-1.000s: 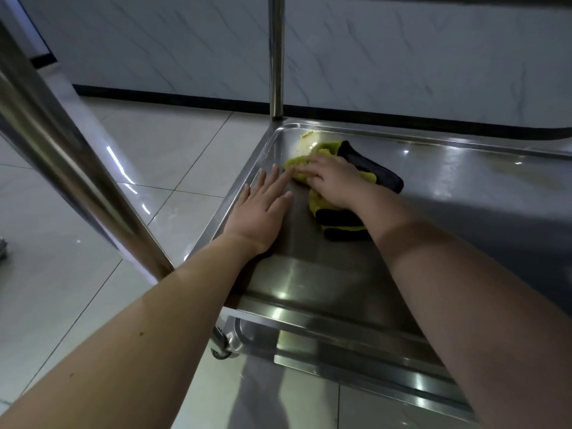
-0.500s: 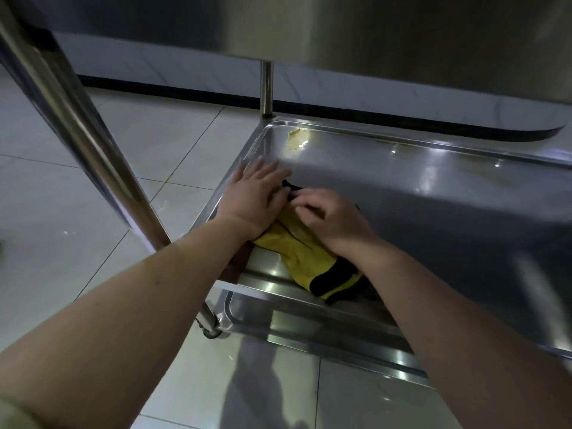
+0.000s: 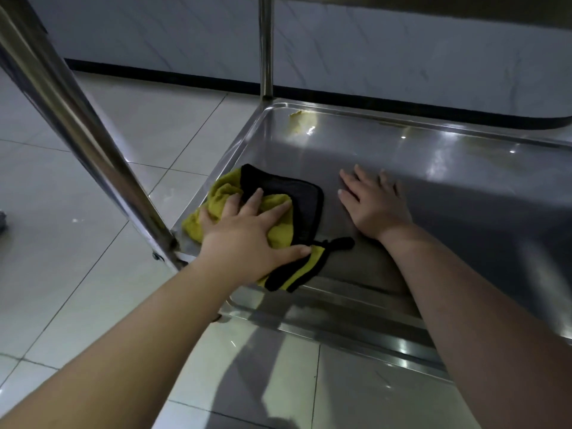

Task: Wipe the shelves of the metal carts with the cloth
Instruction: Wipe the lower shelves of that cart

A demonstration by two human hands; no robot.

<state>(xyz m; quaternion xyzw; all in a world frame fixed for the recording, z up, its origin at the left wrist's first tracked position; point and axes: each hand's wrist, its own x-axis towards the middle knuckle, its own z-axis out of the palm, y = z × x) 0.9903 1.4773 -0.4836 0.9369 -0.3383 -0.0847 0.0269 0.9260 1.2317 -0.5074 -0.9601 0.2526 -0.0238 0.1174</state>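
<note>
Soft yellow cloth (image 3: 280, 218) bunches easily; your left hand (image 3: 247, 239) presses it flat, right hand (image 3: 376, 205) splayed empty, shelf (image 3: 433, 187) probably slick

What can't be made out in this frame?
- Shelf under the cloth: hidden by cloth and left hand, head view.
- Shelf's right end: cut off by the frame edge.
- Upper shelf: only its underside edge shows.
- Yellowish smear in the far corner: residue or reflection, unclear.
- Beneath the right hand: covered.
</note>
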